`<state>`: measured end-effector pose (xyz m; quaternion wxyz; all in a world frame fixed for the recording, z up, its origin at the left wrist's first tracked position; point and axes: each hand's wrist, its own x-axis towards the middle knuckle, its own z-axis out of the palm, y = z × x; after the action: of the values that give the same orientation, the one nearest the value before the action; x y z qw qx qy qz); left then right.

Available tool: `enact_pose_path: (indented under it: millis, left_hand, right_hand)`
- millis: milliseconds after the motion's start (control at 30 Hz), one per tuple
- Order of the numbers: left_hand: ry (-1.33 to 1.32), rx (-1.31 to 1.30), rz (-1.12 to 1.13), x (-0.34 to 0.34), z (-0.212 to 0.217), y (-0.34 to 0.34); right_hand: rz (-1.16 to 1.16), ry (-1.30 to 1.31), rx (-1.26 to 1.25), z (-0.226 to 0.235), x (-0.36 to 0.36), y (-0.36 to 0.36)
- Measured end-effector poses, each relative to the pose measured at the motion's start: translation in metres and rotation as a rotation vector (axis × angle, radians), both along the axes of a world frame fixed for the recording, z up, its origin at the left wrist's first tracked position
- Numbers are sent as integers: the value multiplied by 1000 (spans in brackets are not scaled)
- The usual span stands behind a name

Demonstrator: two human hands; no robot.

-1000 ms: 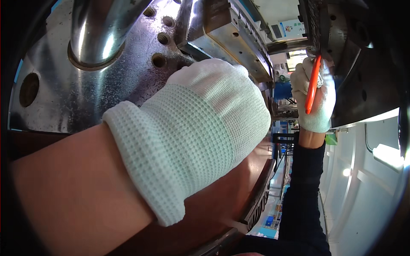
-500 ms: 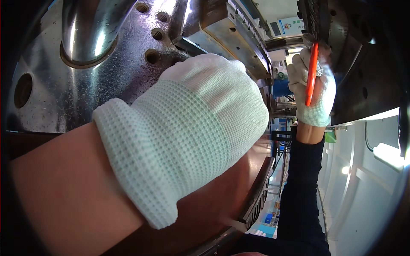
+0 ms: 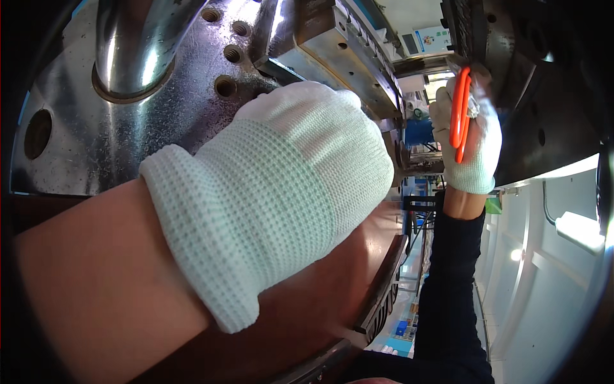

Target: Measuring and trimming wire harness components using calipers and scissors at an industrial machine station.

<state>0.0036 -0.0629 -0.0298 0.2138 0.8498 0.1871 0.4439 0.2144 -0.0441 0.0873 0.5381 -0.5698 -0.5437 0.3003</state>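
My left hand (image 3: 300,173), in a white knitted glove with a rolled cuff, fills the middle of the view. It is close to a drilled steel mould block (image 3: 342,54) and above a shiny steel plate (image 3: 70,144); its fingers are hidden behind the back of the hand. At the upper right, my right hand (image 3: 481,144), also gloved in white, is closed on pliers with orange-red handles (image 3: 458,115). Both handles show along the palm side, close together. The tool's jaws are lost in blur beside dark metal.
A thick polished column (image 3: 131,54) rises from the plate, which has several threaded holes. Dark machine parts (image 3: 531,121) stand right of my right hand. Below my left hand lies a reddish-brown surface (image 3: 320,301). A lit lamp (image 3: 579,232) hangs at the far right.
The pliers have turned, so two handles show where one was seen before. My left hand appears slightly further left, with the whole view shifted a little.
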Motion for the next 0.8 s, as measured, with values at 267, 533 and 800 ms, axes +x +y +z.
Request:
enact_pose_path:
  millis: [267, 533, 800]
  left_hand:
    - [-5, 134, 124, 0, -1, -4]
    - [8, 29, 29, -1, -1, -2]
    - [-42, 75, 53, -3, -1, -2]
  right_hand:
    - [53, 22, -74, 3, 1, -9]
    - [-89, -114, 113, -4, 8, -4]
    - [-16, 28, 27, 2, 9, -3]
